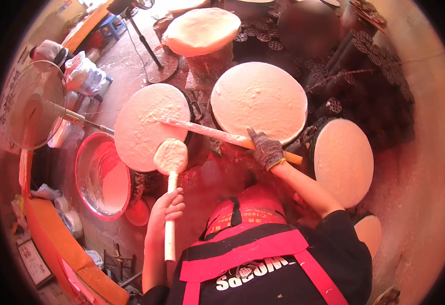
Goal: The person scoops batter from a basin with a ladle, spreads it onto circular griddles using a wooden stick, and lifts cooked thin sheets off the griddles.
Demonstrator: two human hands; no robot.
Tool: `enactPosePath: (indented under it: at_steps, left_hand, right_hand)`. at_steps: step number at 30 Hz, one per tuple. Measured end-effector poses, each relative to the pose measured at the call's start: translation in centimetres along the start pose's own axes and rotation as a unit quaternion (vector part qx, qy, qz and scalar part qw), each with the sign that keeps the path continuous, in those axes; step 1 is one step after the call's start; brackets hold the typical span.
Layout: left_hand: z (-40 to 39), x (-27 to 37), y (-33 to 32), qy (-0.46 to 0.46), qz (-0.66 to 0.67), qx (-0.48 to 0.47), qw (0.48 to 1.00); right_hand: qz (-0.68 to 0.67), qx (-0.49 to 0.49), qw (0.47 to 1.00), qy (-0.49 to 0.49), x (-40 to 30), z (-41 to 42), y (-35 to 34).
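In my bare left hand (171, 204) is the pale handle of a round scoop (171, 156), its head coated with batter. The scoop's head overlaps the near edge of a round griddle (138, 141) covered in pale batter. My right hand (266, 148), in a grey knit glove, grips a long wooden spreader (211, 132). Its batter-smeared far end lies over the surface of that same griddle; whether it touches cannot be told. Beside it, to the right, a second round griddle (260, 101) carries a pale batter sheet.
A red-rimmed basin (110, 190) of batter stands left of the griddles. At right is another covered griddle (343, 164). Behind, a stack of thin flatbreads (203, 28) rests on a stand. Pedestal fans (36, 106) and perforated coal briquettes (333, 105) surround the area.
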State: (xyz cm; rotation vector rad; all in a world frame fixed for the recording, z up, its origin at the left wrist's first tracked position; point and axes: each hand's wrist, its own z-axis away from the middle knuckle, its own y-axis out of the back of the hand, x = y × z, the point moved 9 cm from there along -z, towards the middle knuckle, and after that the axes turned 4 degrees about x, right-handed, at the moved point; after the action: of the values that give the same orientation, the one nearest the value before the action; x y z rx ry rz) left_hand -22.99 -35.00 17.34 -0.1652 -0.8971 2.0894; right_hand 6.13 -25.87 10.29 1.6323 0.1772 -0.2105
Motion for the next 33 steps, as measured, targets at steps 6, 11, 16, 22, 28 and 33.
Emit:
enactPosePath:
  at_steps: [6, 11, 16, 22, 28, 33]
  left_hand:
    - [2.7, 0.1, -3.5, -0.032, 0.185, 0.003, 0.982]
    - [2.5, 0.1, -4.9, -0.041, 0.217, 0.000, 0.975]
    - [2.6, 0.0, -6.5, -0.031, 0.236, -0.015, 0.971]
    - [1.2, 0.3, -9.1, 0.003, 0.229, -0.043, 0.972]
    - [0.9, 1.0, -11.5, 0.013, 0.232, -0.046, 0.971]
    - [1.2, 2.0, -12.9, -0.012, 0.233, -0.054, 0.971]
  right_hand:
    - [-0.037, -0.031, 0.995, 0.081, 3.6, -2.2, 0.8]
    - [-0.074, -0.042, 0.992, 0.097, 4.9, -3.8, 3.2]
    - [-0.121, 0.050, 0.986, -0.105, 17.1, -7.1, 3.9]
    - [-0.122, 0.109, 0.918, -0.360, 32.1, -9.9, 2.7]
    - [-0.206, 0.132, 0.900, -0.360, 31.6, -11.9, 1.1]
    - [-0.286, 0.136, 0.862, -0.396, 31.4, -12.1, 0.4]
